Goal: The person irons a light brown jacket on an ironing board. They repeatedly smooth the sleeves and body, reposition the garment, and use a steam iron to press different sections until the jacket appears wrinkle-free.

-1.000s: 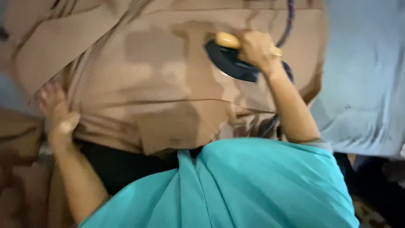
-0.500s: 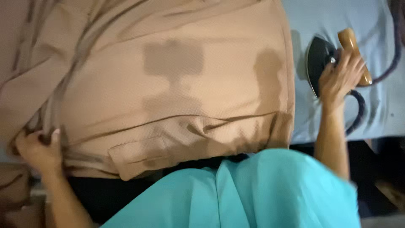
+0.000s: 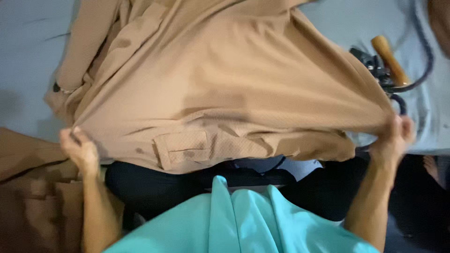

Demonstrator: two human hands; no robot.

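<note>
Both hands grip one tan garment [image 3: 225, 93] and pull it taut across a grey-blue table [image 3: 28, 56]. The left hand [image 3: 80, 151] has its grip closed on the garment's lower left edge, fingers curled over the cloth. The right hand [image 3: 393, 137] has its grip closed on the garment's lower right corner, drawn out to a point.

The garment covers most of the table and carries a few darker damp-looking patches near its middle. A small buttoned flap [image 3: 183, 149] sits on its lower hem, between the two hands. No labels or signs show.

Just right of the garment, above the right hand, an iron [image 3: 380, 65] with a wooden handle rests on the table, its dark cord [image 3: 422, 56] looping beside it. Left of the garment, below the left hand, lies a pile of brown cloth [image 3: 33, 187]. Below the garment is the person's turquoise clothing [image 3: 234, 220].

Half a second ago the right hand was on the iron's handle; now it has let go and holds the garment instead.
</note>
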